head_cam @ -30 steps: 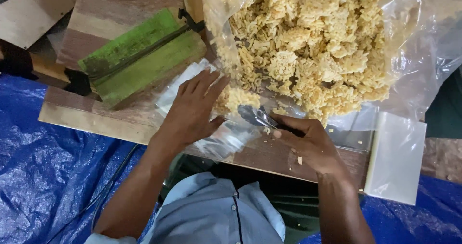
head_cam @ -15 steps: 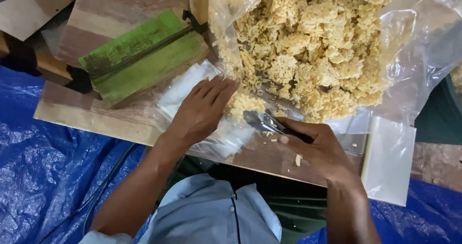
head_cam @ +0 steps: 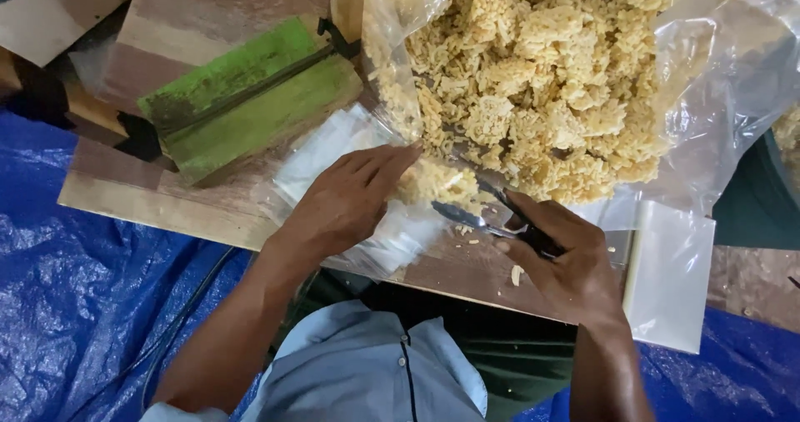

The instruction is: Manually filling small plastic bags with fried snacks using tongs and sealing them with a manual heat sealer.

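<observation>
- The left hand (head_cam: 346,201) lies flat, fingers together and stretched toward 2 o'clock, pressing on a small clear plastic pouch (head_cam: 367,222) on the wooden board (head_cam: 150,197).
- The right hand (head_cam: 558,259) is curled tight around a metal scoop (head_cam: 479,209), whose blade points to 10 o'clock and carries a heap of pale yellow crumbly snack pieces (head_cam: 433,180) at the left fingertips.
- At 12 o'clock gapes a large clear plastic bag of the same snack (head_cam: 542,80).
- At 10 o'clock rests a green bar-shaped sealer (head_cam: 250,97).
- A blue tarpaulin (head_cam: 75,305) spreads at 8 o'clock.
</observation>
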